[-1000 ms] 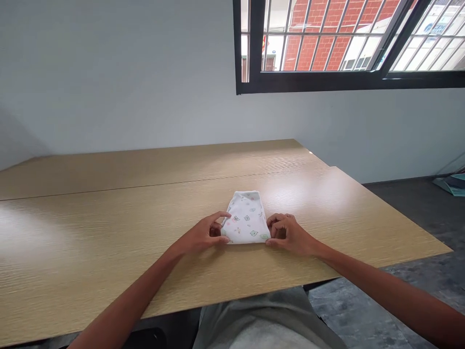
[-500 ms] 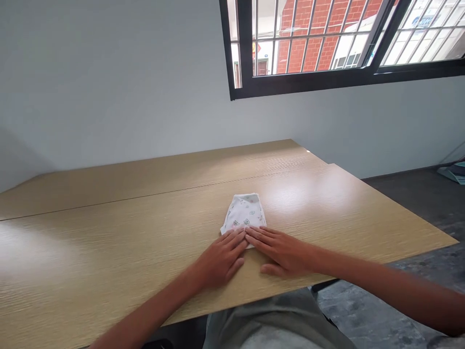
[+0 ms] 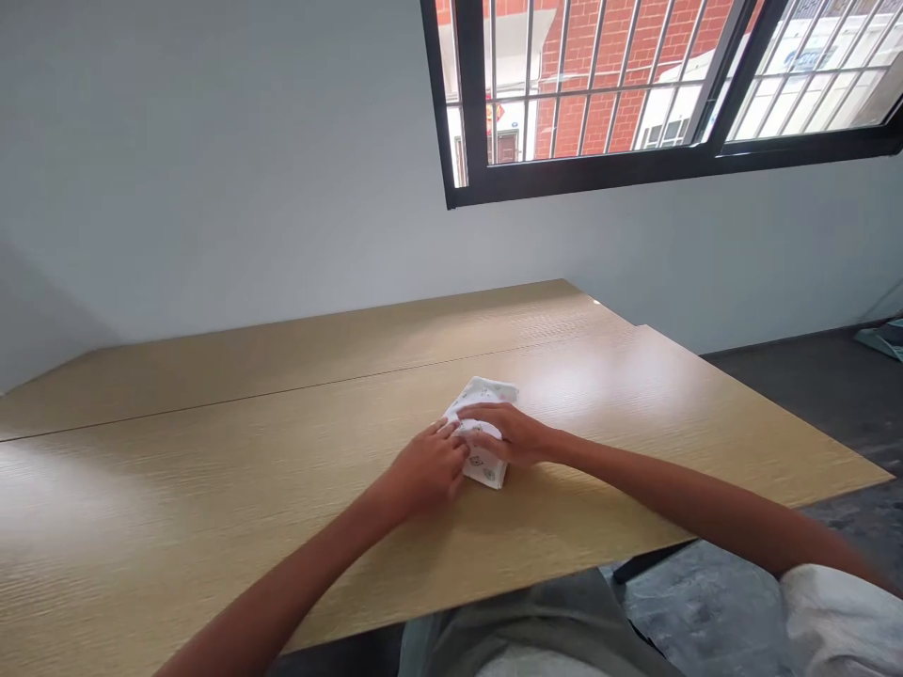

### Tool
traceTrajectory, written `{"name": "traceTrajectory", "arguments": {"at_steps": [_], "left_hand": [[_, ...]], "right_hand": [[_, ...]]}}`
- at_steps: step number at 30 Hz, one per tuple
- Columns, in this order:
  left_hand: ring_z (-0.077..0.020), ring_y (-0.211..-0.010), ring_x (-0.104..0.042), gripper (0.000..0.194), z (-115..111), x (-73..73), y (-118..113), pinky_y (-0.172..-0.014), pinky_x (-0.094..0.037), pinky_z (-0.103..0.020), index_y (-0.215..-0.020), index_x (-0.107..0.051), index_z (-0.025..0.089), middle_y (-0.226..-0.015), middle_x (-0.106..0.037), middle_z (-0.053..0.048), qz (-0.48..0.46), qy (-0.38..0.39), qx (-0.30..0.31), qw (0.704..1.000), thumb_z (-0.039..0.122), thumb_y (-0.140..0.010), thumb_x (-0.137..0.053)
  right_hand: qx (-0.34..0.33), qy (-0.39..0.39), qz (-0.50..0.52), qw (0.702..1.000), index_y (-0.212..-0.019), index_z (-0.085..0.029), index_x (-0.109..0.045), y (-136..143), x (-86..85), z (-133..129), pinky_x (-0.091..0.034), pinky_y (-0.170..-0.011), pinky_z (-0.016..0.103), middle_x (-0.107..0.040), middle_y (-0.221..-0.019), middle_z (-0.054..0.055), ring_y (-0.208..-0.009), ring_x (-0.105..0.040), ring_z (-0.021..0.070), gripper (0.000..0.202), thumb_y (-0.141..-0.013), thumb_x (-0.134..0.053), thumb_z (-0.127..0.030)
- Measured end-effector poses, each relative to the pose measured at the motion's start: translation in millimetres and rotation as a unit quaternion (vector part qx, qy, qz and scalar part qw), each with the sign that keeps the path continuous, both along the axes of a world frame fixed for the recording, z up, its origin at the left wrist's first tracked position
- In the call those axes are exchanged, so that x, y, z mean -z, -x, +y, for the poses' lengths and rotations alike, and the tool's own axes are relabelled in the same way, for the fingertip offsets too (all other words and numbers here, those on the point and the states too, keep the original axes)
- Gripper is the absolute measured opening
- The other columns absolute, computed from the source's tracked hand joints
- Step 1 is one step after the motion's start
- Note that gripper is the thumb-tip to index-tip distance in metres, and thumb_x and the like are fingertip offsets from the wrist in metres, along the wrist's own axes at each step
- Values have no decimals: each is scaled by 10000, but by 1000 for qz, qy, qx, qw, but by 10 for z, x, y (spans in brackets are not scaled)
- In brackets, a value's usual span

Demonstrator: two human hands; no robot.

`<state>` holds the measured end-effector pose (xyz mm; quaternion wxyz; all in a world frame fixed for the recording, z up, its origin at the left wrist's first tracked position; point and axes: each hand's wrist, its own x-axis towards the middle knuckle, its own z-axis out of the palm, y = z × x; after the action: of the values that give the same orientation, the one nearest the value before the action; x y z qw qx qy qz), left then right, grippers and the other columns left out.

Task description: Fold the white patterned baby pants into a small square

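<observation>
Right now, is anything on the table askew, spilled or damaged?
Nothing stands out. The small folded printed cloth lies on the wooden table, turned slightly off the table's edge. The right hand is laid over its middle and the left hand touches its near left side. No spill or tear shows.

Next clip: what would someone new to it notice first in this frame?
Both hands meet on a small folded white printed cloth near the middle of the wooden table. The right hand lies over its top; the left hand presses its left edge. Above, a black-framed barred window shows red brick.
</observation>
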<state>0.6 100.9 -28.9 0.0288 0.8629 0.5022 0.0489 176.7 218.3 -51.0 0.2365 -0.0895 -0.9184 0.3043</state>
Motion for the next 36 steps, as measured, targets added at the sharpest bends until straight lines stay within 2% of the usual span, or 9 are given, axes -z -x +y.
{"name": "traceTrajectory", "arguments": {"at_steps": [4, 7, 10, 16, 21, 25, 30, 33, 36], "left_hand": [[-419, -1447, -295, 707, -118, 306, -342, -1167, -247, -629, -1502, -374, 117, -1514, -404, -228, -10, -13, -74, 997, 506, -927, -510], [-472, -1451, -232, 884, -241, 454, -451, -1152, -160, -697, -1556, -266, 136, -1551, -325, -249, -21, 30, -94, 995, 677, -886, -465], [-491, -1418, -278, 919, -286, 440, -443, -1138, -118, -732, -1546, -314, 160, -1517, -374, -253, -23, 57, -106, 992, 751, -854, -442], [-583, -1449, -32, 903, -237, 259, -393, -1023, -75, -849, -1538, -301, 377, -1641, -140, -162, -24, 109, -80, 990, 830, -778, -478], [-577, -1453, 9, 998, -260, 221, -408, -1021, -150, -840, -1574, -189, 329, -1653, -38, -155, 0, 140, -72, 987, 841, -767, -475], [-502, -1472, -146, 836, -246, 236, -401, -1094, -183, -765, -1562, -262, 314, -1630, -224, -119, 2, 67, -95, 993, 766, -871, -393], [-307, -1135, -612, 542, -32, 127, -136, -1026, -434, -534, -1422, -498, 171, -1192, -682, -138, -73, 12, -138, 988, 488, -1001, -370], [-234, -908, -661, 408, 104, 118, 65, -873, -519, -398, -1230, -630, 144, -981, -718, -101, -125, -4, -174, 977, 383, -1000, -394], [-258, -1048, -630, 330, 168, 213, 90, -975, -494, -436, -1166, -648, 139, -1114, -689, -125, -107, -43, -151, 982, 297, -972, -433]], "right_hand": [[-31, 92, -26, 995, -1455, -117, -472, 390, 141, 115, -317, -1200, 420, -432, -1502, 123, -1409, -394, 224, 496, -1064, -302, -373], [-133, 15, -67, 989, -1470, -146, -463, 483, 224, 126, -238, -1232, 403, -441, -1503, 88, -1447, -325, 204, 485, -1069, -303, -368], [-179, -87, -94, 976, -1508, -145, -410, 458, 258, 248, -155, -1245, 423, -376, -1544, 89, -1489, -215, 215, 492, -1068, -336, -353], [-63, -202, -161, 964, -1563, -156, -292, 380, 272, 685, -109, -1233, 465, -217, -1605, 122, -1510, -117, 253, 630, -1044, -405, -495], [50, -263, -182, 946, -1534, -162, -350, 425, 283, 891, -38, -1221, 539, -234, -1597, 143, -1497, -176, 279, 664, -1019, -423, -575], [167, -270, -202, 927, -1477, -177, -440, 428, 245, 868, -235, -1184, 478, -256, -1600, 117, -1460, -254, 314, 590, -1016, -443, -546], [234, -286, -278, 887, -1215, -102, -625, 245, 97, 488, -485, -905, 417, -610, -1222, 184, -1089, -581, 324, 489, -1011, -450, -510], [241, -296, -299, 875, -1104, -81, -662, 67, -1, 231, -502, -840, 438, -637, -1074, 190, -979, -602, 331, 478, -997, -477, -508], [222, -338, -234, 884, -1128, -43, -652, -11, -39, 54, -424, -1014, 510, -625, -1122, 212, -1049, -579, 339, 371, -998, -509, -359]]}}
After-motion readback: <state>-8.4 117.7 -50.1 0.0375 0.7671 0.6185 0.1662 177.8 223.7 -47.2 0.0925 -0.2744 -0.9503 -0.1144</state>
